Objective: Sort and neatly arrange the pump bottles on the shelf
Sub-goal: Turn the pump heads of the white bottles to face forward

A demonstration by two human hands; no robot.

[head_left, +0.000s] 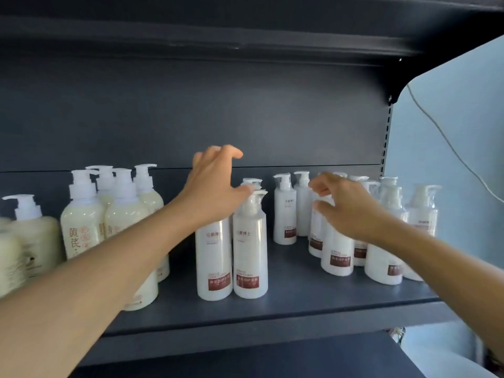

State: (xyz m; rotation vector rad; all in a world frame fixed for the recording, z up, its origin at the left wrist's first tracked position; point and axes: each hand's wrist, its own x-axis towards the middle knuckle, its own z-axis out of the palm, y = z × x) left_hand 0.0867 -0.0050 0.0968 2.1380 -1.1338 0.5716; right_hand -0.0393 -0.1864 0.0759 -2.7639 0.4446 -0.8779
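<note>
Several cream bottles [81, 222] read 黄芪; white bottles [249, 257] bear maroon labels; left hand [215, 186] and right hand [346, 205] spread, empty.

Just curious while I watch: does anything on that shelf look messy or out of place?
Nothing spilled or toppled. The white bottles at right stand scattered rather than in rows, unlike the cream bottles at left.

Dark grey metal shelving unit [286, 304] with matching back panel [191, 110] and upper shelf [218, 36] overhead. Pale blue wall [450, 126] at right, a thin cable [441, 137] running across it.
</note>
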